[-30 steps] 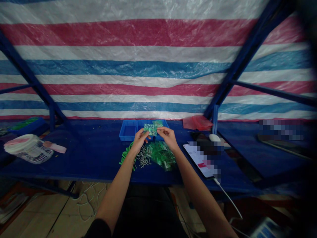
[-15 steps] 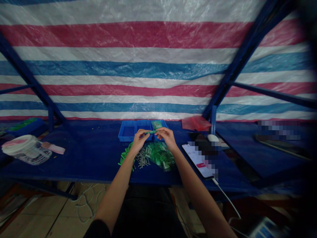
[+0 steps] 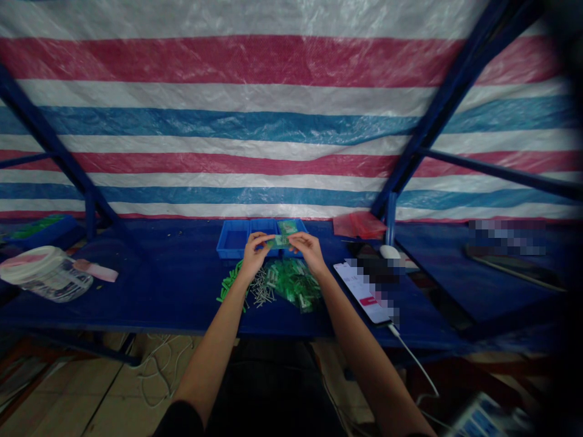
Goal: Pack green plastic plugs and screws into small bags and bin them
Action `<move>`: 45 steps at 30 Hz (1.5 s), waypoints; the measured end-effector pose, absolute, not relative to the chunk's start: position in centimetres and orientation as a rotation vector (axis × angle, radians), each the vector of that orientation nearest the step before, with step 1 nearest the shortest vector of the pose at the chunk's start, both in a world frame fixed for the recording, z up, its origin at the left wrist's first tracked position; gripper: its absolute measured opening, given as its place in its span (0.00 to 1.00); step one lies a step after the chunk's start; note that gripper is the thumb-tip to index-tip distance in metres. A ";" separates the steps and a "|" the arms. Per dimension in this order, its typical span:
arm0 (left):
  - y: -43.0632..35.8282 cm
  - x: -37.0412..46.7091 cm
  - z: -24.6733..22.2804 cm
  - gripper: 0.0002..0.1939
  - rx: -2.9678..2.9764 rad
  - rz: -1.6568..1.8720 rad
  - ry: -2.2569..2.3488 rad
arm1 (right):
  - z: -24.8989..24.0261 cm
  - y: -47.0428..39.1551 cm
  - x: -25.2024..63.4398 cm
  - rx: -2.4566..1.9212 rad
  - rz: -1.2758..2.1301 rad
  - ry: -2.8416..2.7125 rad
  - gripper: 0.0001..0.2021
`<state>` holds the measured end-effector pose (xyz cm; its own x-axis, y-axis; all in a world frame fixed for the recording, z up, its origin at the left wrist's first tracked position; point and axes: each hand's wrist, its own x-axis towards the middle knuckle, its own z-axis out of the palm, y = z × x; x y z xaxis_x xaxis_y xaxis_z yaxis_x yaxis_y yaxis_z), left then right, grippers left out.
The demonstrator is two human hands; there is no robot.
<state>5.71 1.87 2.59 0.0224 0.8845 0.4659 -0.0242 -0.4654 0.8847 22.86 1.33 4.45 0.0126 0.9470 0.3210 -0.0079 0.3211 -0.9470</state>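
Between my two hands a small green plastic bag (image 3: 279, 241) is stretched out, held just in front of the blue divided tray (image 3: 234, 241). My left hand (image 3: 255, 252) pinches its left end, and my right hand (image 3: 307, 249) pinches the right end. Below my left hand lie green wall plugs (image 3: 231, 281) and a heap of metal screws (image 3: 263, 288). A pile of green plastic bags (image 3: 298, 284) lies below my right hand. Another green bag (image 3: 287, 227) rests in the tray's right compartment. What the held bag contains is too small to tell.
A phone (image 3: 364, 291) with a white cable lies on the blue table (image 3: 159, 285) to the right. Red plastic bags (image 3: 359, 225) lie at the back. On the left stand a white tub (image 3: 48, 273) and a blue bin (image 3: 43, 233) with green things.
The green bag, seen as a narrow strip before, now turns its flat face more towards me. Both hands keep their pinch at nearly the same place.
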 end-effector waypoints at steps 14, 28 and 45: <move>2.1 5.9 2.4 0.16 1.415 1.474 0.944 | 2.7 3.7 25.9 -1.176 0.553 -1.173 0.12; 2.0 5.9 2.3 0.13 1.380 1.424 0.939 | 3.2 3.4 26.4 -1.616 0.118 -1.574 0.11; 2.2 5.8 2.1 0.14 1.399 1.408 0.949 | 2.7 2.6 25.2 -1.690 -0.253 -1.912 0.14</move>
